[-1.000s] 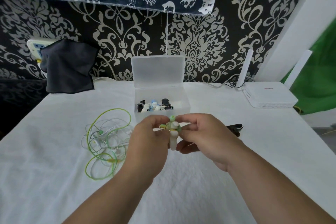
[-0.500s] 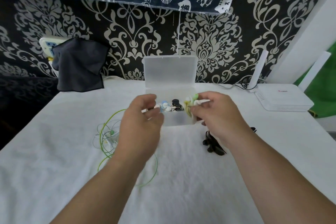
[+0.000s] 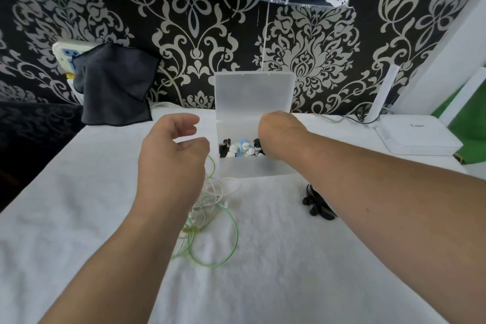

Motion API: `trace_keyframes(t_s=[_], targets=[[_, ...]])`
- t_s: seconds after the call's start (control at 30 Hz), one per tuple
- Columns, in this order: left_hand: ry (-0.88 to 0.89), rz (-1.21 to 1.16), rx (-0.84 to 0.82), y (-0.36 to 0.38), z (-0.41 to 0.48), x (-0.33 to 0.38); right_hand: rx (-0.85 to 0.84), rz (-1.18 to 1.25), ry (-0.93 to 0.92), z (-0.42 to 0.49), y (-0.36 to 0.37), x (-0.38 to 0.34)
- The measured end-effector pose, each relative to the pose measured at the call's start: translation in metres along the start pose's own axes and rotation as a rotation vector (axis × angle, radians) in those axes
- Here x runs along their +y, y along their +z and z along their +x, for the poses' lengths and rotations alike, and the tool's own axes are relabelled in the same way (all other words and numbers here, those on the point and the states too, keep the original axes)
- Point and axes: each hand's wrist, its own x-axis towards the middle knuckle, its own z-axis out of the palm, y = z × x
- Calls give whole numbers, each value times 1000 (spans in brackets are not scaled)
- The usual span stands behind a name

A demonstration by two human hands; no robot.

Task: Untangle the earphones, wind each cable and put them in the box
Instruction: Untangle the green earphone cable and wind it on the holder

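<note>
Some wound earphones [image 3: 238, 148] lay in the box [image 3: 252, 168]. The right hand [image 3: 278, 134] reached in, its fingers hidden. The left hand [image 3: 171, 155] had its fingers [image 3: 184, 119] apart and empty. A green-white tangle [image 3: 210, 218] and black earphones [image 3: 317, 204] were not yet boxed.

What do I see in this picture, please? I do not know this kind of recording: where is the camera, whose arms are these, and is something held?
There is no machine here. A person works with bare hands, and the one camera sits on that person's head, looking forward and down, so both arms enter from the bottom edge. The left hand hovers over the table with loosely curled fingers and holds nothing. The right hand reaches into the open plastic box; its fingers are hidden, so I cannot tell whether it holds anything. In the box lie wound earphones, black, white and blue. On the white tablecloth, in front of the box, lies a tangle of green and white cables, and to its right a small black bundle. At the back are a dark cloth and a white router.
</note>
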Motion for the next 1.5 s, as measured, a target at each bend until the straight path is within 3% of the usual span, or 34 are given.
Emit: trace_keyframes(t_s=[0.1, 0.17, 0.27, 0.33, 0.37, 0.43, 0.5, 0.57, 0.67, 0.77, 0.87, 0.93, 1.03, 1.13, 1.2, 1.3, 1.4, 1.5], targets=[[35, 40, 9, -5, 4, 1, -134, -96, 0, -1, -2, -2], [46, 74, 15, -7, 7, 0, -128, -141, -5, -9, -7, -2], [52, 161, 32, -13, 13, -3, 167, -26, -29, -31, -12, -3], [57, 257, 49, -19, 16, -6, 369, 185, -44, -50, -5, -7], [60, 343, 45, -22, 17, -7, 358, 346, -55, -59, 1, -10], [74, 589, -28, -28, 19, -9, 144, 702, -119, -78, 15, -20], [48, 766, -174, -32, 17, -12, -69, 829, -215, -94, 29, -30], [1, 764, -293, -32, 12, -15, -162, 743, -274, -102, 43, -35], [89, 643, -345, -31, 6, -8, -145, 751, -261, -103, 53, -31], [168, 522, -245, -29, 7, 2, -24, 1118, -150, -103, 41, -17], [128, 496, -184, -27, 9, 6, 132, 1514, -38, -108, 31, 1], [126, 483, -143, -26, 8, 7, 108, 1620, 8, -115, 31, 12], [195, 386, -99, -24, 9, 10, -39, 1339, 83, -120, 46, 24], [192, 181, -296, -22, 8, 12, 24, 998, 55, -128, 45, 24], [221, 238, -438, -15, 0, 15, 60, 1107, -114, -134, 38, 22], [197, 186, -590, -1, -12, 17, -90, 1315, -324, -144, 28, 13], [139, 176, -637, 0, -11, 16, 112, 1317, -186, -143, 25, 17], [83, 414, -667, -6, -9, 13, 346, 1261, -31, -133, 29, 41]])
